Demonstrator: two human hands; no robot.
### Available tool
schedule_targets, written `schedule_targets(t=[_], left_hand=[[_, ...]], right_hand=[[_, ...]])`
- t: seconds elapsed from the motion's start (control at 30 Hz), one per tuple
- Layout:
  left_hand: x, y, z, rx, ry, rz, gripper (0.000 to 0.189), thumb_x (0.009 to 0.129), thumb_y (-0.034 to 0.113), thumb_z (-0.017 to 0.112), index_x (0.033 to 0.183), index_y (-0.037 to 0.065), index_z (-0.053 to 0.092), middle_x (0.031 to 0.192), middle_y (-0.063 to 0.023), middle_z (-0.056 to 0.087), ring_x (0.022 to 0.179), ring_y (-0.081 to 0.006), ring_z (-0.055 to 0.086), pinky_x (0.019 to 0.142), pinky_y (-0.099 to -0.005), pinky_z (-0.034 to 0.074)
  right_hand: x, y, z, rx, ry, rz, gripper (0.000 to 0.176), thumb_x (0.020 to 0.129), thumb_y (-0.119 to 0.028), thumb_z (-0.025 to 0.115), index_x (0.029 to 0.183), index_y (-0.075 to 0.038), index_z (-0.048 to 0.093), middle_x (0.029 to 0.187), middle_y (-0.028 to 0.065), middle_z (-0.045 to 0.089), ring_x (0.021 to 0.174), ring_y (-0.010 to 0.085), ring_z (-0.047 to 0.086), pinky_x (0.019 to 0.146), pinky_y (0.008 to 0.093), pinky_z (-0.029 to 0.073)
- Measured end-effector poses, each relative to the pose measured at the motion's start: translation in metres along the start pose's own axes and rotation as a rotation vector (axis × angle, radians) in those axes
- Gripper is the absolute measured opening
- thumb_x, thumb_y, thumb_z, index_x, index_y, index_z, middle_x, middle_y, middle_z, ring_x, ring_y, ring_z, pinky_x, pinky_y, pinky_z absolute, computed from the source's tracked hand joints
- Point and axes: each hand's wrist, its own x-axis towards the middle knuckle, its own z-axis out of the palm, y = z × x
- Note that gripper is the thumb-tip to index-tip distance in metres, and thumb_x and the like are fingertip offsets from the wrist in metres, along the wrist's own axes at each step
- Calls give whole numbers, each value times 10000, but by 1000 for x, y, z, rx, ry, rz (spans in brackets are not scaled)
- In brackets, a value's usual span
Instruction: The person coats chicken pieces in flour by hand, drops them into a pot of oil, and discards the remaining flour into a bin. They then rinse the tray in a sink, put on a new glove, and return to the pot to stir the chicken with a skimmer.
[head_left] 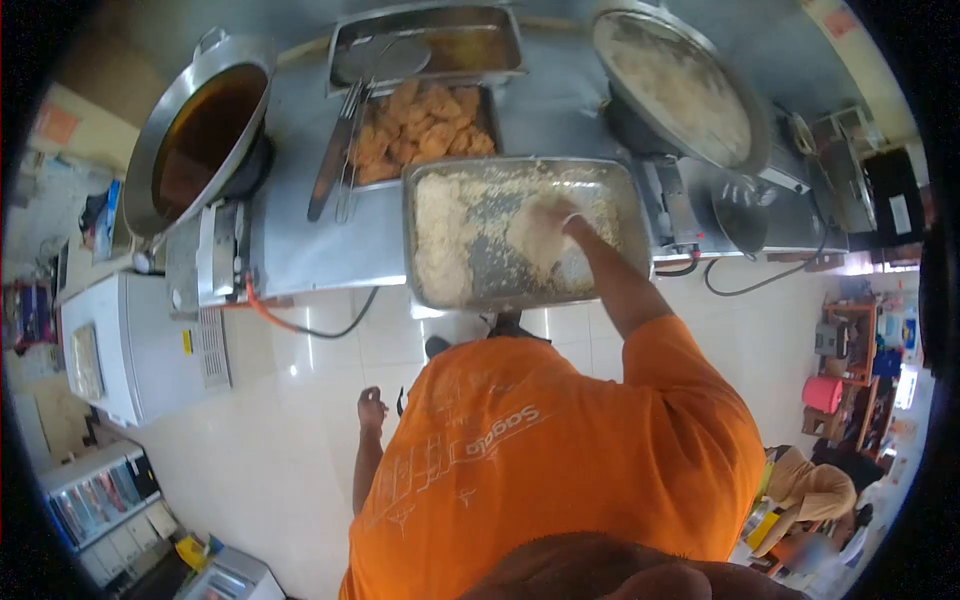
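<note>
My right hand (553, 217) reaches into a large metal tray (412, 230) of pale flour-like coating. Motion blurs its fingers, and a pale mass of the coating (535, 245) lies beside and under it; whether the hand grips anything cannot be made out. A white band circles the wrist. Coating (440, 245) is heaped along the tray's left side, with crumbs scattered over the middle. My left hand (372, 408) hangs low at my left side, away from the counter, fingers loosely bent and apart with nothing visible in them. Behind the tray sits a pan of golden-brown fried pieces (425, 125).
Tongs (345, 190) lean on the fried-food pan. At the back is a rectangular pan with a strainer (385, 60). A wok of dark oil (210, 130) stands left; a wok of foamy, pale liquid (680, 90) stands right. Another person (805, 490) is at lower right.
</note>
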Motion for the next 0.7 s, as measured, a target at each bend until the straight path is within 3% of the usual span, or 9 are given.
schedule_targets(t=[0.1,0.23,0.4,0.43,0.5,0.53,0.57,0.67,0.7], left_hand=[[-17,12,15,113,37,96,210,859,189,510,1009,46,543,570,-47,502,441,-118,483,356,-252,357],[1,-40,17,453,20,421,247,836,219,550,955,6,593,729,-114,614,614,-200,576,514,-307,449],[66,-136,-3,444,29,172,293,822,264,588,935,-4,623,892,-166,657,849,-237,610,703,-339,476],[78,-146,-8,457,38,283,294,821,270,595,936,2,620,862,-162,654,800,-233,609,669,-342,477],[99,-168,-22,483,56,489,296,818,283,611,938,13,616,801,-154,647,703,-225,607,601,-348,479],[96,-171,-25,374,44,322,278,819,273,610,945,25,607,734,-136,621,617,-215,580,533,-340,462],[98,-159,-25,264,34,155,261,821,263,609,951,37,598,668,-117,595,530,-204,553,466,-333,446],[23,-27,-28,251,-49,122,255,855,250,521,1021,57,539,556,-46,494,437,-130,479,361,-265,360],[15,-10,-28,270,-47,72,265,858,263,511,1030,63,533,560,-40,491,437,-126,478,360,-269,360]], right_hand=[[22,30,38,-55,-40,75,427,852,-422,491,1120,-100,574,1154,122,564,1088,257,511,926,347,378],[0,-37,-24,144,-124,355,377,870,-382,472,1081,-93,591,1127,120,574,1062,264,523,927,365,383],[34,49,64,-32,39,-116,371,855,-337,500,1126,-92,565,1134,133,572,1026,279,541,892,360,415],[16,21,41,-49,214,-221,387,845,-324,515,1150,-88,549,1124,134,579,1006,271,556,868,354,433],[-18,-49,-14,-7,243,-111,358,851,-325,510,1106,-81,573,1152,149,558,1056,291,524,914,379,398],[-32,-79,-34,14,248,-57,346,853,-325,507,1083,-78,585,1166,156,548,1082,301,508,938,391,380],[-34,-93,-44,-10,193,-17,352,858,-325,503,1088,-68,575,1110,181,572,1034,325,537,885,403,416],[-56,-125,-69,-129,231,-60,356,865,-311,505,1096,-45,554,1016,206,605,945,353,576,815,410,458],[-59,-129,-71,38,285,-51,348,866,-259,520,1112,-12,520,899,185,640,854,322,619,751,379,486]])
